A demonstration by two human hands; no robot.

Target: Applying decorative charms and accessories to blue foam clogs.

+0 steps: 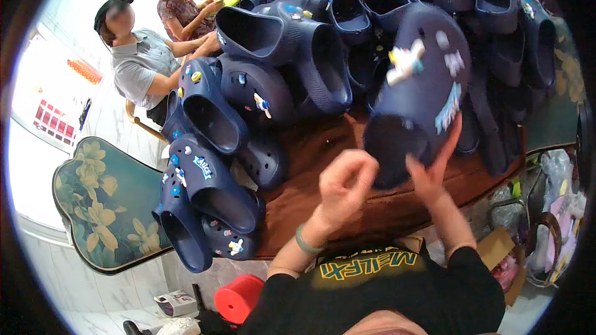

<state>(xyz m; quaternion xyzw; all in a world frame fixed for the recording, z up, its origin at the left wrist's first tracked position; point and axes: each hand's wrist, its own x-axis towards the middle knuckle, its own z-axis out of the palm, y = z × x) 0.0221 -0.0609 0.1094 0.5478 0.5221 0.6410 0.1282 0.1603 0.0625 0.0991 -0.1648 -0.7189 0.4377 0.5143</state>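
Note:
A navy clog (417,96) with white, yellow and light-blue charms is raised over the table, its toe pointing away from me and slightly blurred. My right hand (433,172) grips it from the right, with the thumb at the heel opening and the fingers along the side. Close to the left of the heel is my left hand (349,185), its fingers curled together. Whatever those fingers may hold is hidden. A green bangle (305,241) circles my left wrist.
Several navy clogs (214,118) are heaped along the table's left and far sides. A brown cloth (310,195) covers the tabletop. Two people (139,56) work at the far left. A red stool (238,298) stands below, and bags (555,192) hang at right.

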